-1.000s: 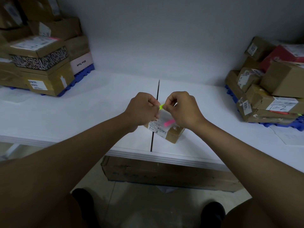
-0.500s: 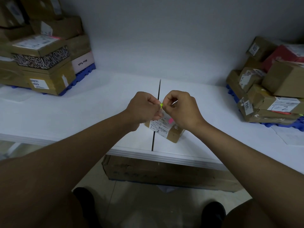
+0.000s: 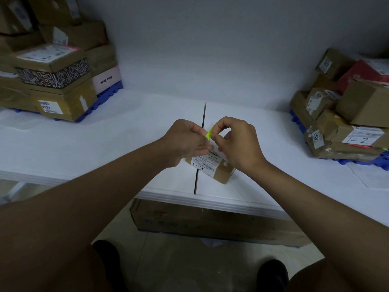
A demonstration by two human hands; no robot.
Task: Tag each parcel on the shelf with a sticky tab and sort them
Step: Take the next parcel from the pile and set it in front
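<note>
White shelf boards (image 3: 130, 144) run wall to wall in front of me, split by a dark seam down the middle, with a plain pale wall behind. Between my hands, above that seam, is the small neon yellow-green sticky tab (image 3: 209, 133), standing up on a slant. My left hand (image 3: 186, 142) has its fingers curled in, thumb and forefinger pinching the tab's lower end, along with what looks like a clear strip of tabs, though I cannot make that out properly. My right hand (image 3: 236, 142) is curled too, forefinger and thumb tips closed on the tab's right edge; the other fingers bend loosely beneath.

Just under my hands sits the small brown cardboard parcel (image 3: 216, 170), lying across the seam near the front edge of the shelf. A white shipping label with handwritten marks covers its top, and a sliver of pink shows at its right side beneath my right hand.

Well off to the left, a stack of brown cardboard boxes (image 3: 54, 81), one wrapped with a black-and-white lettered band, rests on a blue plastic pallet (image 3: 105, 96). Far right, a looser heap of brown parcels (image 3: 345, 121), with one red package among them, sits on another blue pallet. Below the shelf a long flat cardboard carton (image 3: 210, 222) lies on the floor, and my dark shoes show at the bottom.
</note>
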